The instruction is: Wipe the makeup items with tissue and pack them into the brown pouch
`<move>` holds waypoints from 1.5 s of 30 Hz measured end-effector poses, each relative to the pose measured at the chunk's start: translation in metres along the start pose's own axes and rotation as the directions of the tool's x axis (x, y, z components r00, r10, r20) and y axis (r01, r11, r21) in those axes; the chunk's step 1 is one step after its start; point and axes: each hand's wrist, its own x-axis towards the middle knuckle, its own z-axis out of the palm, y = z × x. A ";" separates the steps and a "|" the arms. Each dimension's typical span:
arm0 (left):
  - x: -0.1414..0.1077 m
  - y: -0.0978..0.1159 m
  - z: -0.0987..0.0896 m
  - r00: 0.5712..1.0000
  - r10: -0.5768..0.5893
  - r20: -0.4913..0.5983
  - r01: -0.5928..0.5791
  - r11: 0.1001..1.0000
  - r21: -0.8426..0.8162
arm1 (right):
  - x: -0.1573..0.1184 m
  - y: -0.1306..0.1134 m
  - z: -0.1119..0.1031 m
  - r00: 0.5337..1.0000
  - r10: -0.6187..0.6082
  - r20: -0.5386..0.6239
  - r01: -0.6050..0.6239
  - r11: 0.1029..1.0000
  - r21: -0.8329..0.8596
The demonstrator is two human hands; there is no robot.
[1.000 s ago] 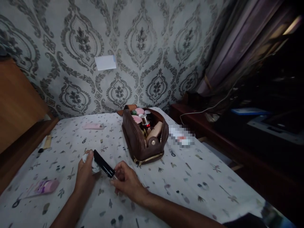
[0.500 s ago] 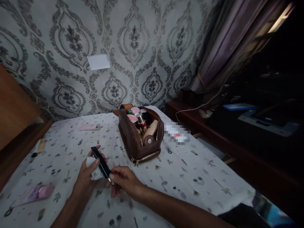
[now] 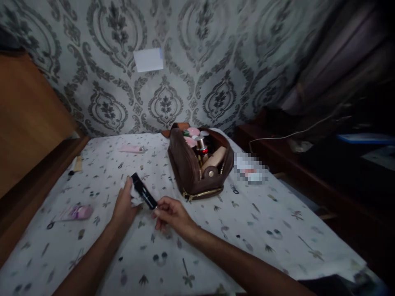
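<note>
Black tube [image 3: 144,192], head view: slants between left hand [image 3: 126,200] and right hand [image 3: 173,214]. Pinched at near end by closed right fingers; backed at far end by white cloth [image 3: 135,197] in curled left fingers, partly hidden. Probably light, stiff, slick; best gripped mid-barrel. Beyond right fingers: unzipped brown bag [image 3: 184,167] containing silver-capped bottle [image 3: 202,146], beige tube [image 3: 215,159], pink items [image 3: 190,142].

Container [image 3: 144,191] left of bag [image 3: 182,162]; bottle [image 3: 201,143] inside bag; tube [image 3: 77,212] farther left; cloth [image 3: 169,246] beneath; wall [image 3: 179,82] behind.
</note>
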 end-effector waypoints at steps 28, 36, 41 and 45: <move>-0.007 -0.003 0.001 0.937 0.046 0.345 -0.062 0.997 0.035 | -0.004 -0.011 0.005 1.000 -0.013 -0.004 0.013 1.000 0.016; -0.008 -0.006 -0.002 0.881 0.039 0.472 -0.079 0.995 0.065 | -0.002 -0.010 0.004 1.000 -0.001 0.003 0.000 0.995 0.096; -0.006 -0.012 0.003 0.943 0.033 0.330 -0.065 0.994 0.088 | -0.001 -0.002 0.004 1.000 -0.003 -0.008 0.004 0.999 0.043; -0.007 -0.010 0.004 0.948 0.049 0.314 -0.079 0.993 0.085 | -0.003 -0.004 0.005 1.000 -0.022 0.009 0.022 1.000 0.004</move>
